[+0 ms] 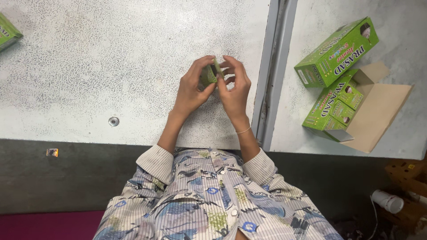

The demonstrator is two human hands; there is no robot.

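Observation:
Both hands meet over the speckled grey table [111, 66], just left of its right edge. My left hand [192, 86] grips a small green box [208, 74] from the left side. My right hand [235, 86] pinches the same box's flap at the top right with its fingertips. The box is mostly hidden between the fingers.
A closed green carton [336, 52] lies on a second table to the right, with an open green carton [331, 111] and its brown flap [378, 115] below it. Another green box corner [6, 33] shows at far left. A metal gap [271, 71] separates the tables.

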